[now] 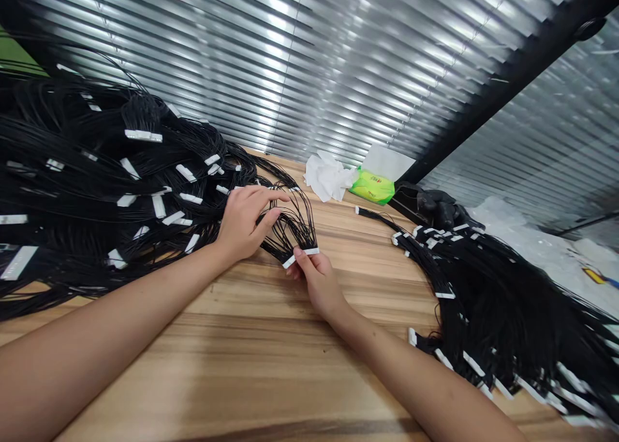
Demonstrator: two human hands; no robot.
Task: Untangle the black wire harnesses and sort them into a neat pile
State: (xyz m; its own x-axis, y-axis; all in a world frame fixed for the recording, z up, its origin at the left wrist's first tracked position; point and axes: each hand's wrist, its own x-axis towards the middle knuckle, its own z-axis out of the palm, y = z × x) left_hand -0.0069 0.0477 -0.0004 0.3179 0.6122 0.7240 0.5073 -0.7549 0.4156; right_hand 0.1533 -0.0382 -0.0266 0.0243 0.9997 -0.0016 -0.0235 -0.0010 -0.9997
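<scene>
A big heap of black wire harnesses with white connectors (97, 178) covers the left of the wooden table (251, 352). My left hand (244, 223) rests at the heap's right edge, its fingers curled round a bundle of black wires (293, 220). My right hand (316, 278) pinches the white connector (302, 256) at the near end of that same bundle. A second pile of the same harnesses (493, 300) lies on the right of the table.
Crumpled white tissue (329, 174) and a green tissue pack (372, 186) lie at the table's far edge, with a dark object (435, 207) beside them. A ribbed metal wall (300, 55) stands behind. Pale clutter (541, 249) lies on the floor to the right.
</scene>
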